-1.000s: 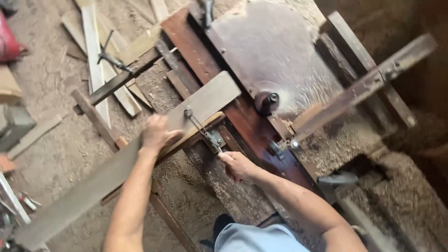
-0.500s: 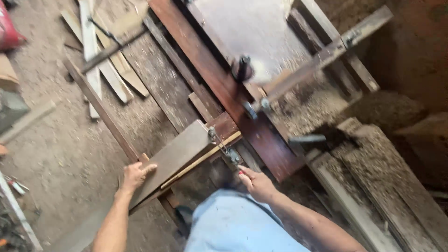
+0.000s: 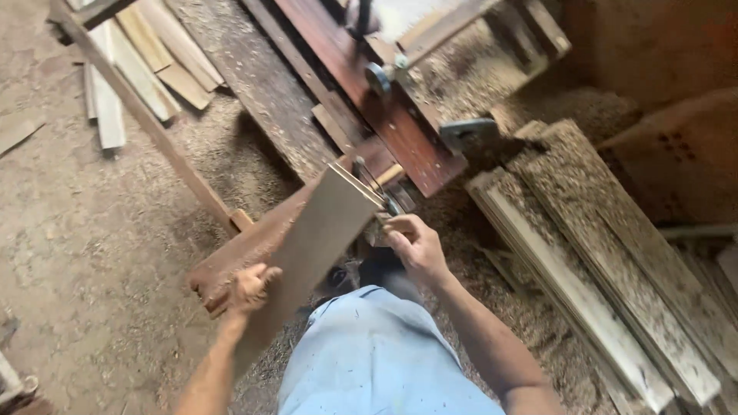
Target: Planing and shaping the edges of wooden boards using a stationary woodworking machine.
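A flat grey wooden board [image 3: 319, 234] runs from my waist up to the near end of a reddish-brown saw bench [image 3: 400, 127]. My left hand [image 3: 250, 286] presses on the board's left edge, fingers curled over it. My right hand [image 3: 411, 242] is closed around the board's far right corner, beside a small metal clamp [image 3: 377, 188] on the bench. A thin pale strip lies along the board's top edge. My light blue shirt [image 3: 377, 353] fills the bottom of the view.
Sawdust covers the floor. Dusty planks [image 3: 600, 253] are stacked on the right, loose offcuts [image 3: 146, 54] lie at upper left. A long brown rail [image 3: 146, 123] slants across the left. A round metal knob [image 3: 378, 77] sits on the bench.
The board has been drawn back off the saw bench toward my body. Both hands came nearer with it, and my view tipped down, so the saw table has slid out of the top.
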